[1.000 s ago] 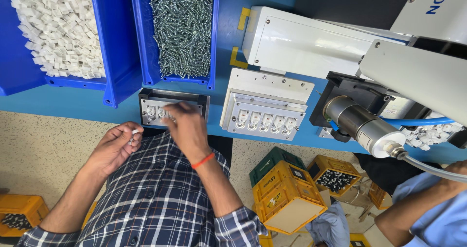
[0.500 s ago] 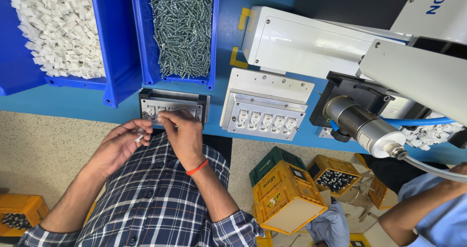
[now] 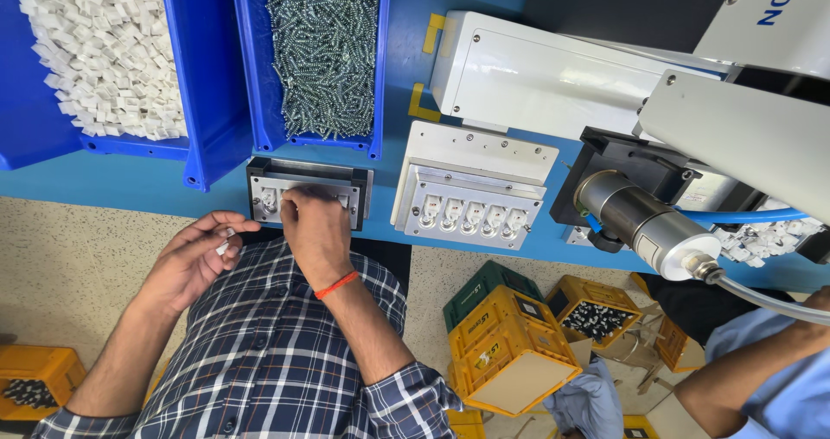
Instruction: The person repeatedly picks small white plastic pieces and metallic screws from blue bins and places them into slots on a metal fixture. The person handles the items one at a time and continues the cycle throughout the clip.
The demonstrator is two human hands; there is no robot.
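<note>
Right hand (image 3: 313, 224) moved onto dark fixture (image 3: 309, 192), fingers pressing | left hand (image 3: 192, 255) beside, pinching white pieces (image 3: 224, 245)

Blue desk (image 3: 104, 184) up top, and two deep blue bins on it: one (image 3: 203, 76) heaped with white plastic pieces (image 3: 95, 50), the other (image 3: 380, 67) with silvery grey screws (image 3: 324, 50). Dark grey fixture (image 3: 307, 179) with pale inserts, and beside it a white fixture plate (image 3: 471, 188). White machine housing (image 3: 553, 80), a silver cylinder (image 3: 644, 223). Shirt (image 3: 259, 352) is a blue, white and dark check; an orange-red band (image 3: 335, 285) sits on the right wrist. Yellow crates (image 3: 510, 352), one green (image 3: 484, 283), on a speckled beige floor (image 3: 78, 249).
</note>
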